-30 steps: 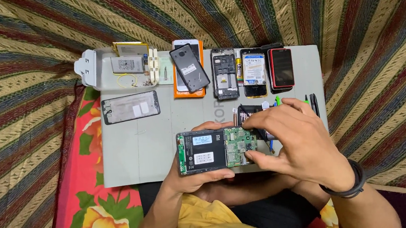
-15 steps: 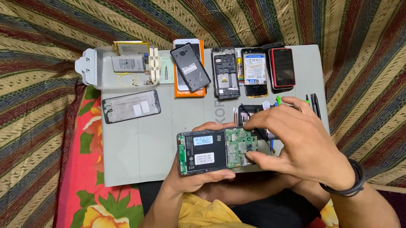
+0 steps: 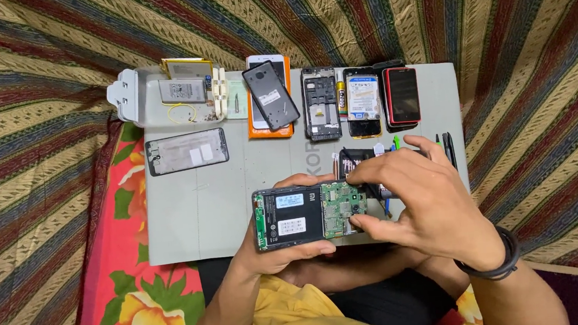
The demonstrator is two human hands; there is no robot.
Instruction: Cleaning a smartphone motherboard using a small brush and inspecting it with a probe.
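Your left hand (image 3: 290,253) grips the opened phone (image 3: 309,214) from underneath, center frame over the grey mat (image 3: 196,212). Your right hand (image 3: 421,203) pinches at its green circuit board (image 3: 342,207), fingers curled tight.

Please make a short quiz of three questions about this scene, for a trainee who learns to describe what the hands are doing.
1. True or false: the left hand holds the opened phone from below.
2. Which part of that phone do the right hand fingertips touch? A) the black battery B) the green circuit board C) neither
3. Fill in: the phone with the red edge lies at the ____ end of the row at the far side of the grey mat.

Key: 1 true; 2 B; 3 right
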